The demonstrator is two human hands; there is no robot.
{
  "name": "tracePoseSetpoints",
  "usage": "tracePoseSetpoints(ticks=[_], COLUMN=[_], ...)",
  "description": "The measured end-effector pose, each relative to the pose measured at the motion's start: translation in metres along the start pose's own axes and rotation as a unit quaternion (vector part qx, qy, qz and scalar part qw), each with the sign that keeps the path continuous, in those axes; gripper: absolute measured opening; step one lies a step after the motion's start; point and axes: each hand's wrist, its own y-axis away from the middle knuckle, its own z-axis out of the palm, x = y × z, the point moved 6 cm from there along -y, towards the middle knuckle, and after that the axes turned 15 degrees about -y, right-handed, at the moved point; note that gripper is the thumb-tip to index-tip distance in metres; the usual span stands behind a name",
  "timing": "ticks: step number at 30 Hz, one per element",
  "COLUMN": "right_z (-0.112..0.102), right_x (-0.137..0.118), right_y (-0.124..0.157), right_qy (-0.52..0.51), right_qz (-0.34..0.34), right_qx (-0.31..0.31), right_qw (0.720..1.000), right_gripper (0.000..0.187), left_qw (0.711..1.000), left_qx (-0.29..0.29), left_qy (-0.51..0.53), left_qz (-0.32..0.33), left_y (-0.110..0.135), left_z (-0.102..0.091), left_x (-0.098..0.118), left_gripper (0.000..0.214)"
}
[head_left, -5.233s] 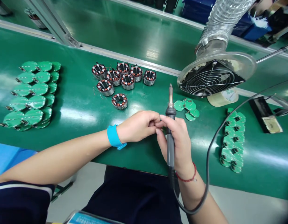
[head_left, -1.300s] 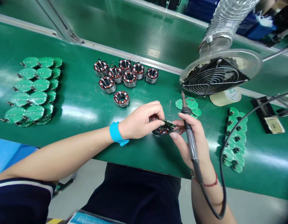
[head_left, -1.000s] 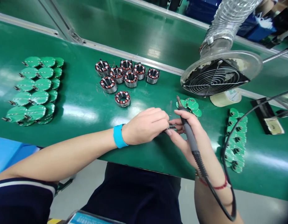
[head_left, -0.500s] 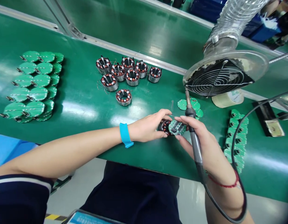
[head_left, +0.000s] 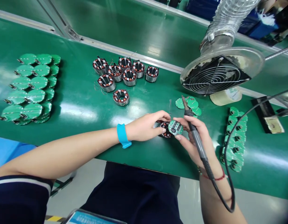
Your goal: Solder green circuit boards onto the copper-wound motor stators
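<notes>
My left hand (head_left: 150,126) is closed around a motor stator (head_left: 166,133) with copper windings, near the front of the green bench. Between the thumb and fingers of my right hand (head_left: 197,137) is a round green circuit board (head_left: 175,128), its component side facing up. The board overlaps the stator's right side; whether they touch I cannot tell. A soldering iron (head_left: 197,138) also rests in my right hand, its tip pointing up and away. Several stators (head_left: 120,97) stand farther back on the bench. A few loose round boards (head_left: 191,102) lie beyond the iron's tip.
Stacked green boards (head_left: 34,84) stand at the left, and more boards (head_left: 234,140) in rows at the right. A fume extractor (head_left: 214,76) overhangs the back right. Nearby are a tape roll (head_left: 228,96) and a black holder with a sponge (head_left: 273,124). The iron's cable (head_left: 228,165) loops beside my right forearm.
The circuit board has tilted and shifted slightly left in my right hand. The soldering iron has swung so its tip leans farther left. My left hand keeps hold of the stator.
</notes>
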Motion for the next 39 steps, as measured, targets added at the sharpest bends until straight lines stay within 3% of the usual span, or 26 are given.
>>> tracePoseSetpoints(ticks=[5,10,15,23,28,34,39], right_z=[0.005,0.01,0.018,0.014,0.019,0.027,0.032], right_x=[-0.002,-0.014,-0.026,-0.009,-0.009,-0.008,-0.01], right_y=[0.002,-0.002,-0.007,0.001,0.004,0.009,0.011], right_qy=[0.037,0.118,0.168,0.058,0.074,0.127,0.114], right_qz=[-0.028,-0.029,-0.048,-0.037,-0.051,-0.065,-0.075], right_qx=[-0.012,-0.054,-0.099,-0.075,-0.079,-0.08,-0.075], right_qw=[0.999,0.991,0.98,0.995,0.993,0.987,0.988], right_gripper=[0.056,0.055,0.056,0.058,0.056,0.066,0.08], left_qw=[0.997,0.993,0.99,0.992,0.993,0.988,0.972], left_qx=[0.029,-0.023,-0.02,-0.024,-0.018,0.039,0.085], left_qy=[-0.067,-0.114,-0.137,-0.127,-0.118,-0.131,-0.205], left_qz=[-0.015,0.036,0.031,0.009,0.009,0.069,0.08], left_y=[0.002,0.009,0.009,0.008,0.009,0.017,0.017], left_z=[0.0,-0.009,-0.007,-0.002,-0.002,-0.004,0.006], left_x=[0.003,0.003,-0.003,-0.003,-0.002,0.014,0.025], left_gripper=[0.026,0.051,0.033,0.031,0.033,0.048,0.048])
